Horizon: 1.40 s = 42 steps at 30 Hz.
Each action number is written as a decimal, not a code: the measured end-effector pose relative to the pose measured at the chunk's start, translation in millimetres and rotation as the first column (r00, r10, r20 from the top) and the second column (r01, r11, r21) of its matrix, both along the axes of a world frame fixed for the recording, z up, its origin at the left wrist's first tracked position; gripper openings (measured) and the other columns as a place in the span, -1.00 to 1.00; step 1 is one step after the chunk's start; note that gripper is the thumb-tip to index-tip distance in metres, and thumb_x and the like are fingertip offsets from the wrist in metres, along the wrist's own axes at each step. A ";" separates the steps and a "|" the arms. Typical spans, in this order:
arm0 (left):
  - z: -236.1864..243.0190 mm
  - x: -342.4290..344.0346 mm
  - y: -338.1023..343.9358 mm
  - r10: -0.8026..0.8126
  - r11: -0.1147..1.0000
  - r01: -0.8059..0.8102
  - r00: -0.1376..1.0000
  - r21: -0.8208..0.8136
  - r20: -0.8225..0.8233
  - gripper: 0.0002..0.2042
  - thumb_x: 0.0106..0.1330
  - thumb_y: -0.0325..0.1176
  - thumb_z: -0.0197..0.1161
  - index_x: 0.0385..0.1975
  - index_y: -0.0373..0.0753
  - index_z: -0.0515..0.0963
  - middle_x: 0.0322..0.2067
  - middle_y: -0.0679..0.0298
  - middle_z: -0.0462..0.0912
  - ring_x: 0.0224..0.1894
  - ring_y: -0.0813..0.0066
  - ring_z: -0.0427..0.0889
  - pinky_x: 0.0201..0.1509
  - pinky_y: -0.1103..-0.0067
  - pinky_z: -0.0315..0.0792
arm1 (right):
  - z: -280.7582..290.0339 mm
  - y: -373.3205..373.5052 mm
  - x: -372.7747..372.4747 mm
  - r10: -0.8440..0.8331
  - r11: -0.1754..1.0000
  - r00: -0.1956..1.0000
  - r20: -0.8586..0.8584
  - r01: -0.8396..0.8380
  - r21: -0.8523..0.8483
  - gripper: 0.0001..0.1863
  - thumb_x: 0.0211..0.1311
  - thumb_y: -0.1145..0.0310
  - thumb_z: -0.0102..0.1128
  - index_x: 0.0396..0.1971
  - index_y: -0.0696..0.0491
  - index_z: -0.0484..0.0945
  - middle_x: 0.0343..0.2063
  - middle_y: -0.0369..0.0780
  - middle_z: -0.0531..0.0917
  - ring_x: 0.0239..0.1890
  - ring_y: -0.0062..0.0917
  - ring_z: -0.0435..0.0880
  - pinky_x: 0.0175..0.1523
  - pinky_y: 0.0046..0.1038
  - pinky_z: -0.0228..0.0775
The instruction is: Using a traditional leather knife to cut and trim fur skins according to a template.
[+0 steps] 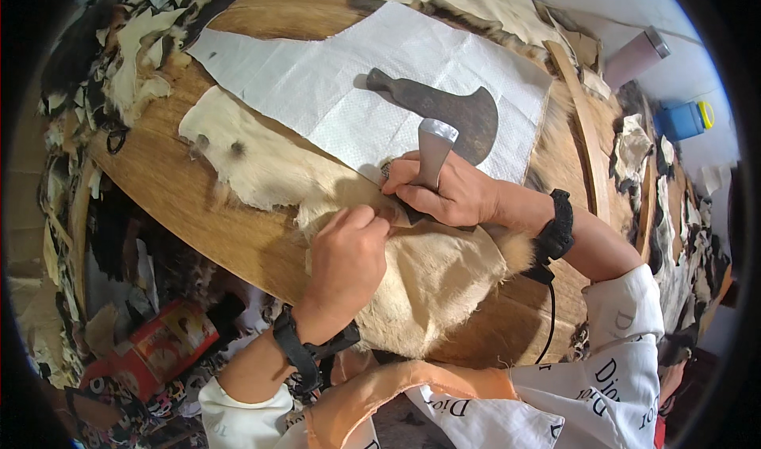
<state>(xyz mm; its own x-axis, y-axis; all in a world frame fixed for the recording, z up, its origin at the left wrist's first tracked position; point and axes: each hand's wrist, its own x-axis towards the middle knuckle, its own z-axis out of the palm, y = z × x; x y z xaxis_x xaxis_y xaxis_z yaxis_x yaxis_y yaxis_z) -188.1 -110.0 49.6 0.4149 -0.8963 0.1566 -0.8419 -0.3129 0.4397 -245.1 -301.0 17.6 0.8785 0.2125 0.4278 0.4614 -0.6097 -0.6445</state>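
Observation:
My right hand [452,191] is closed around a knife [436,152] with a flared, shiny-ended handle; part of its dark blade shows below my fingers, against the hide. Beside it, my left hand [349,251] pinches the edge of a pale, fur-backed hide [436,290]. The hide lies skin side up, partly hanging toward my lap, and another stretch of it reaches to the left. Beyond my right hand, a dark metal blade with a broad curved end [468,116] rests on a white woven sheet [317,84]. My fingers hide the exact cutting point.
A curved wooden board [198,179] lies under the hide and sheet. Hide scraps [135,61] heap along the left and right. A wooden strip [583,124], a pink cylinder [634,57] and a blue container with a yellow lid [686,120] are at the right. A red package [162,350] sits lower left.

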 end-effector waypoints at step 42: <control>0.2 125.2 14.7 0.008 0.999 -0.013 0.988 -0.031 -0.154 -0.96 0.02 -0.52 0.14 -0.53 -0.31 0.52 -0.59 0.13 0.44 -0.51 0.16 0.49 -0.45 0.39 0.39 | 3.0 22.8 122.6 -0.022 0.999 0.999 -0.030 0.020 -0.047 -0.78 0.05 0.33 -0.02 -0.45 0.21 0.44 -0.62 -0.03 0.47 -0.61 -0.15 0.49 -0.49 -0.25 0.33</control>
<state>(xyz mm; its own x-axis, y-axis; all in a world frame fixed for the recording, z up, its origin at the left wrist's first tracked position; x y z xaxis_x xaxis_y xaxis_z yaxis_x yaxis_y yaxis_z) -62.9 -95.3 49.8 0.4455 -0.8874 0.1186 -0.7601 -0.3049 0.5738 -122.5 -278.1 20.7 0.8957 0.2127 0.3906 0.4284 -0.6487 -0.6291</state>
